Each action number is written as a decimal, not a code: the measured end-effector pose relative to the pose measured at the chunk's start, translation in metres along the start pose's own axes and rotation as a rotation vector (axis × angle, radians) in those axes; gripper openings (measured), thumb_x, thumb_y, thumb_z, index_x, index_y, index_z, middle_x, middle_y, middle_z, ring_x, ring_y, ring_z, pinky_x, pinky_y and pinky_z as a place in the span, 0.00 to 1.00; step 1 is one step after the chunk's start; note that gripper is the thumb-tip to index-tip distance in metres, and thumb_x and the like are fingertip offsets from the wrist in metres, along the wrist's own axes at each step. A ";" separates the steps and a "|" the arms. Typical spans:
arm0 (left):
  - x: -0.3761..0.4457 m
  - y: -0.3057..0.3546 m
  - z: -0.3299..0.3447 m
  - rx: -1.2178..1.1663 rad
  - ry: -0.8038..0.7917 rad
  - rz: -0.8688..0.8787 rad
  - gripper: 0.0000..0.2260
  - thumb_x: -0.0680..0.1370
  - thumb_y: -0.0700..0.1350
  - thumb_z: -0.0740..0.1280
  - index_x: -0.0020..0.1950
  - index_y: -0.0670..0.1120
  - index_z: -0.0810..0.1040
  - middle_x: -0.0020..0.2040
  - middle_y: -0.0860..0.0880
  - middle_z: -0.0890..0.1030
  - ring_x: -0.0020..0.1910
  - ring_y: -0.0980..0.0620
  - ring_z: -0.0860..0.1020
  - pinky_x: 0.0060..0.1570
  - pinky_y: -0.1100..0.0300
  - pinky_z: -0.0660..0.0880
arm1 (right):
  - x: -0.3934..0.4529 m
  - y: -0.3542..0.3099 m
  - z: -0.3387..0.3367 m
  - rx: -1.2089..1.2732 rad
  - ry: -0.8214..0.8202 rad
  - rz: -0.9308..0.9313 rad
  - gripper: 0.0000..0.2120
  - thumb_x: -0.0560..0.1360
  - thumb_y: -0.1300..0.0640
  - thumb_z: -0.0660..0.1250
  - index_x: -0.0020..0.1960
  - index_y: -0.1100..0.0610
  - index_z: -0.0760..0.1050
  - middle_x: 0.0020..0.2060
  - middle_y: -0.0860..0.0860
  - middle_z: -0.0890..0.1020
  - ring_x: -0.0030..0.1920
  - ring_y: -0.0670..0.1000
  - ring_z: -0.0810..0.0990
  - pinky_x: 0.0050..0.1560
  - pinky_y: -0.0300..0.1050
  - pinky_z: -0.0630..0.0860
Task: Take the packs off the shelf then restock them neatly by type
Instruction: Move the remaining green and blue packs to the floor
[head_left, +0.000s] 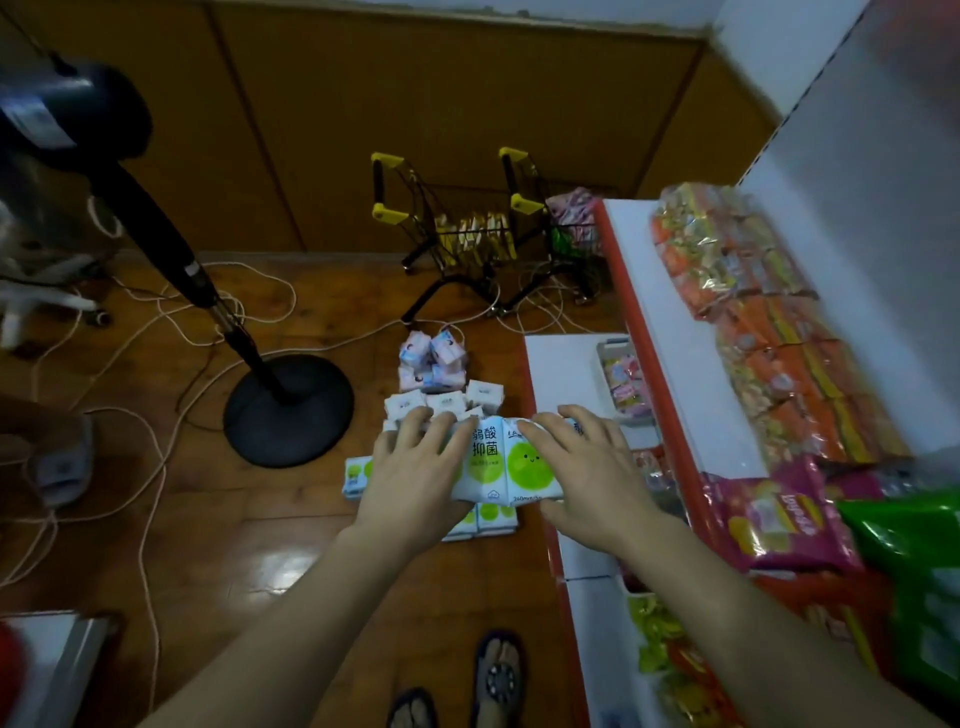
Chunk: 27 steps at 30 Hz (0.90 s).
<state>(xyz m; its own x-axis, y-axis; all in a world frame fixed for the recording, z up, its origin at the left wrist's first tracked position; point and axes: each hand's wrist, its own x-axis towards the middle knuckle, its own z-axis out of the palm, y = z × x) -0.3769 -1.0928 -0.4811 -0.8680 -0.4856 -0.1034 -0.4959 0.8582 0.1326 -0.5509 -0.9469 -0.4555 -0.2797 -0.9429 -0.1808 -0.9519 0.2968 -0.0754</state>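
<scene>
1. The room has a glossy brown wooden floor (218, 545) and brown panelled walls; pale cords trail across the boards around the round black base of a standing fan (288, 410).

2. On the right stands a white shelf (691, 364) with red edging, seen from above. Its upper tier carries orange snack bags (769, 322), and nearer the camera lie a magenta bag (774, 514) and a green one. A lower tier just beside the hands is largely bare white, with a small tray of pink sweets (626, 379) on it.

3. Against the far wall are two small wire carts with yellow handles (457, 228), both holding goods.

4. Both hands hold a bundle of green-and-white packs (498, 467) above the floor, beside the shelf edge. The left hand (415, 467) lies over the bundle's left side with fingers spread and bent over its top edge. The right hand (587, 467) does the same on the right side. Pressing from both sides looks like a way to carry several packs at once as one block.

5. Under and behind the bundle, more packs sit on the floor in groups: further green-and-white ones, then small white packs (447, 402), then pink-and-blue packs (434, 358) farthest away. The grouping suggests sorting by type before restocking.

6. Judging by the bare lower tier, the removal stage seems mostly done. Whether this bundle is heading to the floor or back to the shelf cannot be told.

7. The person's sandalled feet (498, 675) show at the bottom edge.
</scene>
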 end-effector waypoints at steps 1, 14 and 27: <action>0.010 -0.001 0.015 0.002 -0.020 -0.012 0.41 0.67 0.64 0.75 0.74 0.52 0.64 0.69 0.49 0.72 0.70 0.41 0.67 0.54 0.42 0.74 | 0.011 0.007 0.016 0.009 -0.018 -0.004 0.41 0.71 0.45 0.70 0.79 0.48 0.56 0.76 0.48 0.63 0.76 0.56 0.55 0.74 0.58 0.56; 0.115 -0.015 0.240 -0.113 -0.275 -0.103 0.39 0.75 0.60 0.67 0.79 0.52 0.50 0.76 0.47 0.59 0.76 0.41 0.54 0.69 0.42 0.64 | 0.112 0.085 0.244 0.119 -0.183 -0.031 0.41 0.65 0.51 0.71 0.76 0.53 0.63 0.71 0.53 0.69 0.73 0.59 0.63 0.70 0.61 0.66; 0.149 -0.061 0.486 -0.140 -0.453 -0.100 0.42 0.76 0.55 0.69 0.80 0.50 0.45 0.77 0.43 0.52 0.77 0.39 0.52 0.72 0.42 0.62 | 0.176 0.094 0.496 0.153 -0.288 -0.002 0.41 0.65 0.54 0.71 0.76 0.52 0.61 0.72 0.52 0.67 0.75 0.59 0.61 0.72 0.64 0.63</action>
<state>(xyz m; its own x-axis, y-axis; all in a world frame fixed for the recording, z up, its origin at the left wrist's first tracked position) -0.4641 -1.1364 -0.9833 -0.7331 -0.4169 -0.5373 -0.6022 0.7651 0.2281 -0.6280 -1.0100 -0.9807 -0.2098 -0.8687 -0.4487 -0.9166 0.3345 -0.2191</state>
